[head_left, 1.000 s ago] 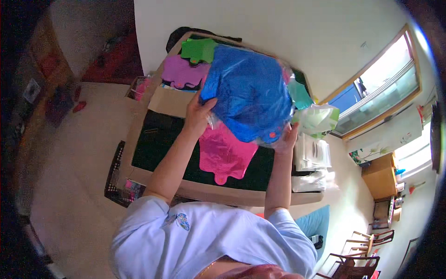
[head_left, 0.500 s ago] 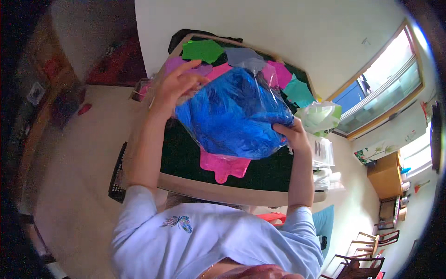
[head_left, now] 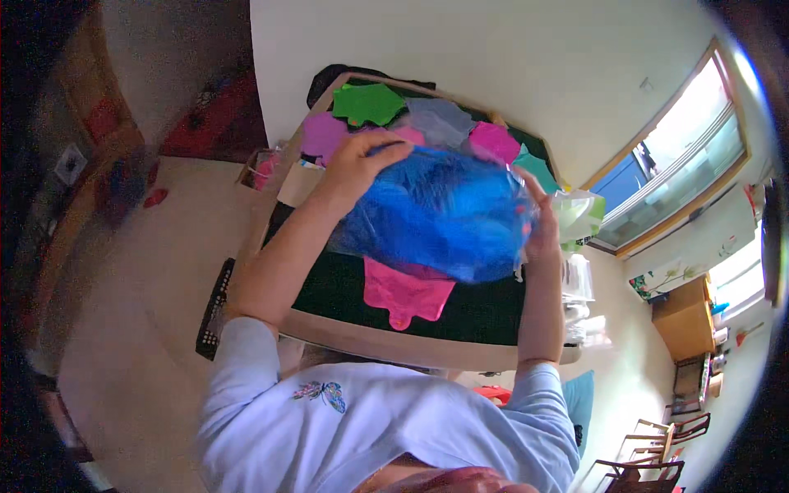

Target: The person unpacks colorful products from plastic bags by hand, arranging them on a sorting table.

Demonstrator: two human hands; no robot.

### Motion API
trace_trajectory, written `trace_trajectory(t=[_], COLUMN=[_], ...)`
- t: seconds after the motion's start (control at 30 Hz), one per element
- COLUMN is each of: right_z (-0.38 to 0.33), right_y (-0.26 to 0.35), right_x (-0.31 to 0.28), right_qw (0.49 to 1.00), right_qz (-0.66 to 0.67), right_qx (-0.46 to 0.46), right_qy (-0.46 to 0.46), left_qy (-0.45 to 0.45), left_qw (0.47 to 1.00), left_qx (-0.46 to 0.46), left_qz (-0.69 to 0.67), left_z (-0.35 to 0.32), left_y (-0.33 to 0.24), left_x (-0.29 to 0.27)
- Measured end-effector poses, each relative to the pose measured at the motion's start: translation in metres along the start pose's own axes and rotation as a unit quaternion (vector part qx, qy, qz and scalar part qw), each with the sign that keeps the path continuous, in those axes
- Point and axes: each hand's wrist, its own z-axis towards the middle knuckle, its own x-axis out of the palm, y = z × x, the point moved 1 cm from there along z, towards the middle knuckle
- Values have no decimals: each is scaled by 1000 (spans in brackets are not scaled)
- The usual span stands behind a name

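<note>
A clear plastic bag of shiny blue material (head_left: 444,218) is held up over the table, blurred by motion. My left hand (head_left: 370,156) pinches its upper left edge between thumb and fingers. Around its right side the fingers of my right hand (head_left: 542,218) are closed. What exactly the blue contents are does not show. Beneath the bag's lower edge a bright pink flat piece (head_left: 403,296) with lobed edges lies partly covered. Beyond the bag lie similar flat pieces: green (head_left: 368,104), grey (head_left: 440,121), purple (head_left: 322,135), magenta (head_left: 493,142) and teal (head_left: 538,167).
The table has a dark green top (head_left: 329,287) and a pale rim. White and green plastic bags (head_left: 582,215) sit at its right edge, with clear packets (head_left: 578,279) below them. A black perforated basket (head_left: 215,308) stands at the left. Wooden chairs (head_left: 649,448) are at far right.
My left hand has closed on the bag's upper left edge; its fingers were spread before. The bag has tilted and drawn together, and my right hand has moved slightly up its side.
</note>
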Motion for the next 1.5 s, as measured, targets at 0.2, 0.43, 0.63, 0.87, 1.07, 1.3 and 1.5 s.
trace_trajectory(t=[0.2, 0.43, 0.63, 0.87, 1.07, 1.3, 1.5], right_z=[-5, 3, 13, 14, 24, 38, 9], right_y=[-27, -10, -5, 8, 10, -3, -10], right_x=[6, 25, 2, 20, 57, 61, 90], right_qw=[990, 970, 994, 979, 965, 979, 950], right_qz=[139, -175, -49, -146, -246, -153, -117], right_qx=[17, -115, -36, -111, -61, -96, -290], right_qy=[-22, -121, -91, -94, 68, 96, 26], left_qy=[-177, -212, -221, 164, 238, 163, -264], left_qw=[963, 938, 941, 893, 971, 985, 925], left_qx=[-92, -56, -27, 28, -8, 61, 257], left_qz=[-180, -268, -255, -419, -8, 0, 95], left_z=[2, 6, 3, 1, 21, 29, 59], left_y=[-5, 15, 16, 34, -16, -29, 36], left_x=[-10, -13, -11, -38, 3, 32, 7])
